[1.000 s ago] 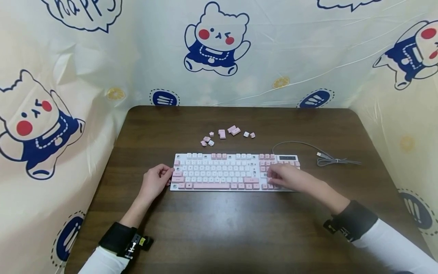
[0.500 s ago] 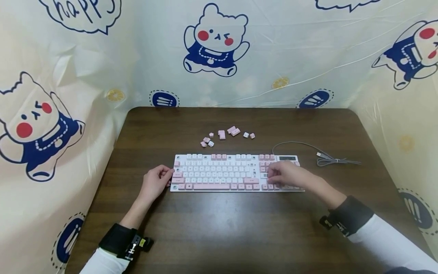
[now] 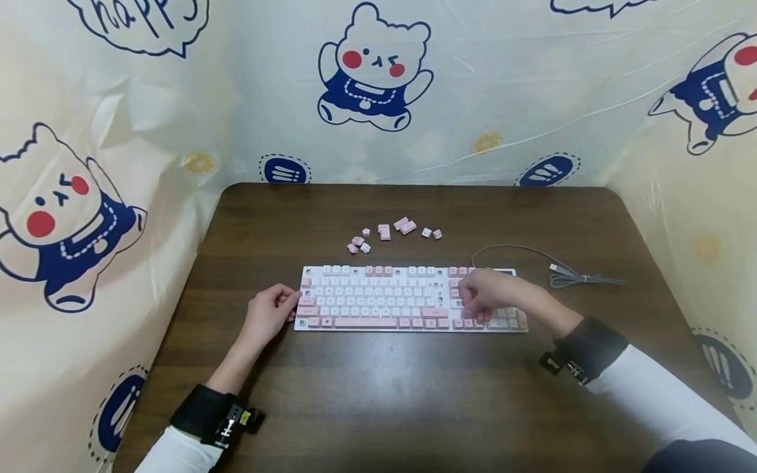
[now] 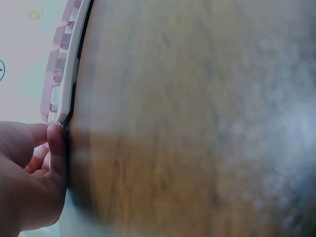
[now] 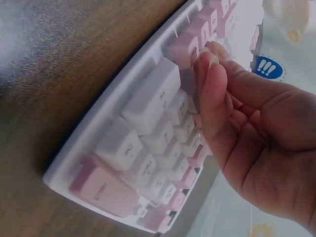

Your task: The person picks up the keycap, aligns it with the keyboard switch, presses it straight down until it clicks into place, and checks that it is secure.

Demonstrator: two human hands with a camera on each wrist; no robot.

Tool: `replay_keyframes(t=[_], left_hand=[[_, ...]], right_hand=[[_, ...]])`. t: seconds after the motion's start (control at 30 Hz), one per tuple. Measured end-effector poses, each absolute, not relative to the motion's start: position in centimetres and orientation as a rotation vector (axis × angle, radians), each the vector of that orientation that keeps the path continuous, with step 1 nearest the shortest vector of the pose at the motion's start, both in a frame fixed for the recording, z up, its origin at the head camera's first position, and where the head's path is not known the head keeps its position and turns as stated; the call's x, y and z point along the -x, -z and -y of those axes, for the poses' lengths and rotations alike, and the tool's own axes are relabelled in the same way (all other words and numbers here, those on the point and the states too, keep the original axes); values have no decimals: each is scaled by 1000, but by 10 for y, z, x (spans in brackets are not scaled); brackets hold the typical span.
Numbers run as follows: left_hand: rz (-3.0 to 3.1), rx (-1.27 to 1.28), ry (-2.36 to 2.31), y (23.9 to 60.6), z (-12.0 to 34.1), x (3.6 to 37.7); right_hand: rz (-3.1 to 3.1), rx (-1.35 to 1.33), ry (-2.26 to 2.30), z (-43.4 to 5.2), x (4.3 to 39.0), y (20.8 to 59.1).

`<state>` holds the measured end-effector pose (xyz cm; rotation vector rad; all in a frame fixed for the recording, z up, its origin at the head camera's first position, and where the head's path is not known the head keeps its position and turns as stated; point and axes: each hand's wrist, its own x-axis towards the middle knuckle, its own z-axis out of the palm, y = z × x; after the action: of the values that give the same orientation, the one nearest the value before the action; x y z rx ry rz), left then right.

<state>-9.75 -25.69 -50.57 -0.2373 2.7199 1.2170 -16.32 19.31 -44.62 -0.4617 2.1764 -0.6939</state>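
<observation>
Squarely across the middle of the tabletop (image 3: 355, 394), a white and pink keyboard (image 3: 378, 301) is set with its long sides parallel to the far edge. Its left end is gripped by the left hand (image 3: 267, 314), the thumb and curled fingers being closed narrowly at the near left corner. Over the right part of the keyboard, the right hand (image 3: 493, 292) is held with thumb and fingertips brought together beside pink keys (image 5: 186, 48); whether anything is pinched between them cannot be told. Nearer the keyboard's right end, a wide white key (image 5: 155, 96) and a pink Enter key (image 5: 101, 190) are shown by the right wrist view.

Between the keyboard and the tabletop's far edge, loose keycaps (image 3: 408, 227) are scattered, most of them pink and 2 plainly white. Toward the right edge, a grey cable (image 3: 582, 280) is laid in a tied bundle, its plug (image 3: 558, 269) exposed. Black bands (image 3: 204, 414) are worn on both wrists, and a bear-printed backdrop (image 3: 266, 98) is hung behind the far edge.
</observation>
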Motion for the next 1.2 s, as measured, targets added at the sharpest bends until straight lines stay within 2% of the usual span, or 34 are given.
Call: replay_keyframes(t=[0.4,0.93,1.2], left_hand=[[-2732,221,-1234,501,256,101],[-2748,221,-1234,504,255,99],[-2739,249,-1201,503,253,97]], right_hand=[[-2394,616,359,-186,168,435],[-2405,648,479,-195,160,444],[-2407,783,518,-203,155,448]])
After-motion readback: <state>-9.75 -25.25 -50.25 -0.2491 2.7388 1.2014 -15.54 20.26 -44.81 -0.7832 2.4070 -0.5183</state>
